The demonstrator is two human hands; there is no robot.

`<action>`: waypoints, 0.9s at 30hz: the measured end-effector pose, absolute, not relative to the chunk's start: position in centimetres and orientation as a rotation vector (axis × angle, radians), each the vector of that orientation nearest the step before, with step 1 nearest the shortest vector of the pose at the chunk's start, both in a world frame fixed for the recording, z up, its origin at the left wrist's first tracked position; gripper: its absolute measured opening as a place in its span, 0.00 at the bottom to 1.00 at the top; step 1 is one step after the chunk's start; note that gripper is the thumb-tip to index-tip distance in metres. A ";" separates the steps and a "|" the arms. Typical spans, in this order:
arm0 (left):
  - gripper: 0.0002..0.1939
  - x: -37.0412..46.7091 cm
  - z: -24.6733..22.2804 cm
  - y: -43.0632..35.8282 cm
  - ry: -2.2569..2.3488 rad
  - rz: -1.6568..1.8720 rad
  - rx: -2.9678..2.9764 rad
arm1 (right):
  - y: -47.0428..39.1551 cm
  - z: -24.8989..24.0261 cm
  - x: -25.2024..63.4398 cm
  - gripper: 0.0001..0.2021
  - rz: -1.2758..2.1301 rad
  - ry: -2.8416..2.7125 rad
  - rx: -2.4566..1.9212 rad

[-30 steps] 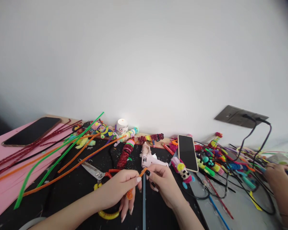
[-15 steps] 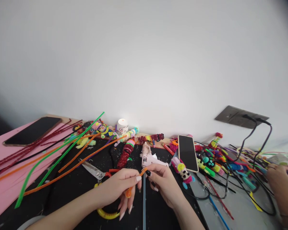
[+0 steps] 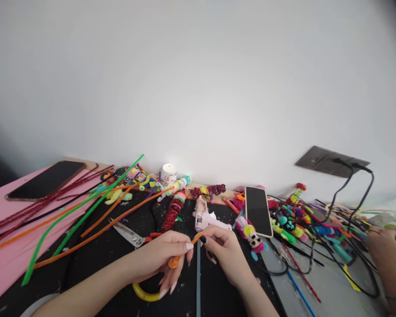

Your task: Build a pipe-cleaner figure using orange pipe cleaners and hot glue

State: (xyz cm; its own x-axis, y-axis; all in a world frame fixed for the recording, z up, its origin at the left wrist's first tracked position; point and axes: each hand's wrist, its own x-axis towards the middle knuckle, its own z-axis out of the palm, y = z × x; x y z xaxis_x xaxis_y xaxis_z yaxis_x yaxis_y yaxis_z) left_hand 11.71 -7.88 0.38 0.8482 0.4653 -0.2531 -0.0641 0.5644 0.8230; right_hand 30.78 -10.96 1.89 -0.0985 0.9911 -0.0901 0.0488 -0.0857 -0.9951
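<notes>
Between our two hands runs a short orange pipe cleaner (image 3: pixel 196 238), low at the centre of the view: our left hand (image 3: pixel 166 255) pinches it, its curled end hanging below the thumb, and our right hand (image 3: pixel 222 251) pinches the other end between thumb and finger. Just beyond lies a pale glue gun (image 3: pixel 210 222), a translucent stick (image 3: pixel 198 277) stretching toward us. Scissors (image 3: pixel 130 233) lie partly under our left hand. Around these we have a dark red wrapped figure (image 3: pixel 174 213), a light-framed phone (image 3: pixel 258 211) and a pink-and-yellow figure (image 3: pixel 251 235). Farther right, another person's hand (image 3: pixel 387 253) reaches in.
</notes>
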 end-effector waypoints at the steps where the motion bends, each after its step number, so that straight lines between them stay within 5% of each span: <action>1: 0.15 11.7 0.4 -7.9 0.480 0.324 0.925 | -11.0 1.9 30.8 0.08 1.329 -1.277 -1.262; 17: 0.15 11.8 0.4 -7.9 0.467 0.311 0.887 | -11.1 1.8 30.8 0.09 1.334 -1.271 -1.192; 27: 0.15 11.8 0.0 -7.8 0.486 0.319 0.913 | -11.3 2.1 30.5 0.04 1.036 -1.523 -1.111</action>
State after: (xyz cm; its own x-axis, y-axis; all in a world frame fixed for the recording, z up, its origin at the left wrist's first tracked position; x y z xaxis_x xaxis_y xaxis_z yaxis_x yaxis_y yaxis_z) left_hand 11.84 -7.80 0.01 0.8469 0.4613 -0.2643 -0.0593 0.5761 0.8152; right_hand 30.46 -11.30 2.06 -0.1353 0.9690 0.2067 0.1638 0.2276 -0.9599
